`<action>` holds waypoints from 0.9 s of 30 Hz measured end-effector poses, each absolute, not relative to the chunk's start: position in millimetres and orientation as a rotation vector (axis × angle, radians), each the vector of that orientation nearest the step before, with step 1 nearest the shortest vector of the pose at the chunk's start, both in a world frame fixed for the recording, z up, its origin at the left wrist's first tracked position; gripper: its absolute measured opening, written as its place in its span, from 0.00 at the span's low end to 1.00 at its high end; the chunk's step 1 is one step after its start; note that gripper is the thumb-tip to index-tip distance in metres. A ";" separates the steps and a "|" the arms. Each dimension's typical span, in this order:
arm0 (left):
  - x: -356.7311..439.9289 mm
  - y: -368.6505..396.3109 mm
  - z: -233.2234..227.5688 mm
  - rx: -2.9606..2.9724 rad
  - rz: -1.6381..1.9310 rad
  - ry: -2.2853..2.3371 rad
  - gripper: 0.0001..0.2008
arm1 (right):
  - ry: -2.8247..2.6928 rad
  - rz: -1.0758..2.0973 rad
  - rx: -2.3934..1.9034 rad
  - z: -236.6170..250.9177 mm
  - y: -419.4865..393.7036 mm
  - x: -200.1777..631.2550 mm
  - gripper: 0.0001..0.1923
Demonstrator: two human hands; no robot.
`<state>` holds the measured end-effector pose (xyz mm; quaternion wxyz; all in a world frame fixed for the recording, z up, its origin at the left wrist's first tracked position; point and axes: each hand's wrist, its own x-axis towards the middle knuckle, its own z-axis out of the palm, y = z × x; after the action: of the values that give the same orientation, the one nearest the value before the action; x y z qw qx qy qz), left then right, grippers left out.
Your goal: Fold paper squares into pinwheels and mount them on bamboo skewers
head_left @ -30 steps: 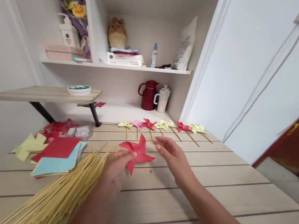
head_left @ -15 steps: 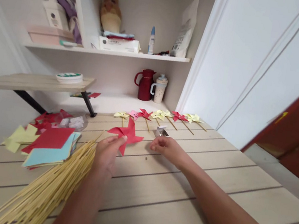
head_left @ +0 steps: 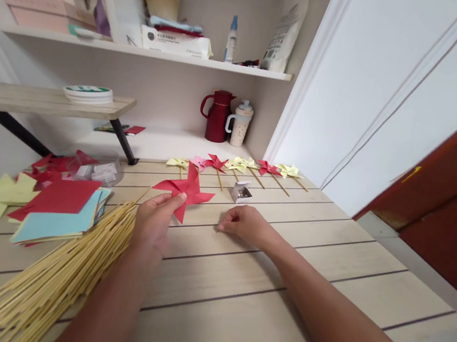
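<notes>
Between the thumb and fingers of my left hand (head_left: 154, 222) is a red paper pinwheel (head_left: 193, 190), held by its lower left part just above the table. My right hand (head_left: 243, 225) rests low over the tabletop to the right, fingertips pinched together and pointing down; whatever is in the pinch, if anything, is too small to make out. Just beyond that hand stands a small open box (head_left: 242, 193) with shiny bits inside. Under and left of my left forearm lies a bundle of thin wooden sticks (head_left: 65, 269).
Along the back edge lies a row of yellow, pink and red pinwheels (head_left: 267, 168) on sticks. Coloured paper sheets (head_left: 61, 202) are stacked at left, near a clear container (head_left: 100, 171). A raised wooden shelf (head_left: 44, 102) stands behind them. A red jug (head_left: 218, 116) and a cup (head_left: 241, 125) sit farther back.
My right hand has come down to the tabletop, where a small dark speck lay; that speck no longer shows. My left hand keeps the red pinwheel. The view has shifted slightly.
</notes>
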<state>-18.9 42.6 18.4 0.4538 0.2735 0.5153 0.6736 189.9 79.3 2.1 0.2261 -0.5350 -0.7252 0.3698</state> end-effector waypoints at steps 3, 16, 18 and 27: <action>-19.3 43.0 18.1 0.679 1.653 1.265 0.13 | -2.054 1.010 -1.447 -3.9 77.5 183.7 0.05; -17.5 38.8 23.5 0.597 1.625 1.259 0.14 | -2.100 0.933 -1.378 -12.4 73.6 178.5 0.06; -17.8 38.0 24.5 0.598 1.618 1.252 0.13 | -2.089 0.973 -1.360 -13.1 74.2 178.6 0.05; -16.2 37.1 23.7 0.611 1.595 1.301 0.15 | -2.059 0.929 -1.347 -14.5 70.9 171.8 0.02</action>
<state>-16.2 37.1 23.7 0.4771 0.2501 0.5327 0.6527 171.8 70.9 -14.5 0.2529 -0.4953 -0.7575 0.3418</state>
